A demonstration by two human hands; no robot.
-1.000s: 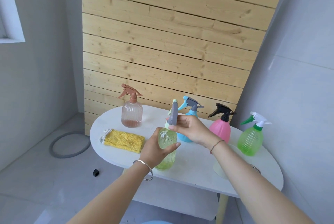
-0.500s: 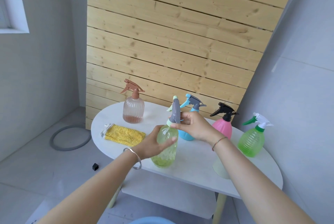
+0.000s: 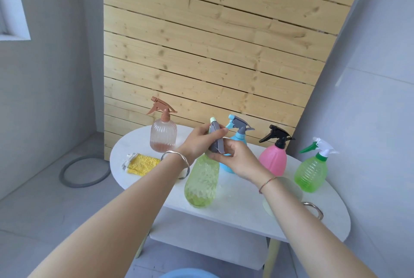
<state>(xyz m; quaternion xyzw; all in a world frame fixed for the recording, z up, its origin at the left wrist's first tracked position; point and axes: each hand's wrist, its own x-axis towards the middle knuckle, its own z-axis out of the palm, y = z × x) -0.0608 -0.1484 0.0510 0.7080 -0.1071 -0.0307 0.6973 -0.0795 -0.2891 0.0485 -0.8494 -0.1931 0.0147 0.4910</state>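
A yellow-green spray bottle point(image 3: 202, 182) stands near the front edge of the white oval table point(image 3: 237, 208). Its grey spray head point(image 3: 216, 140) sits on top, tilted. My left hand point(image 3: 200, 141) grips the spray head from the left, fingers curled round its upper part. My right hand point(image 3: 237, 157) holds the neck just under the head from the right, thumb and fingers round it. Both hands hide the neck and collar.
Behind stand a brown-topped clear bottle point(image 3: 163, 135), a blue bottle point(image 3: 238, 136), a pink bottle point(image 3: 273, 159) and a green bottle point(image 3: 312, 171). A yellow cloth point(image 3: 142, 164) lies at the table's left. A metal ring point(image 3: 314, 209) lies at right. A grey hoop point(image 3: 84, 171) lies on the floor.
My left hand left the bottle's body and rose to grip the spray head. My right hand shifted down from the head to the neck. The bottle now tilts slightly.
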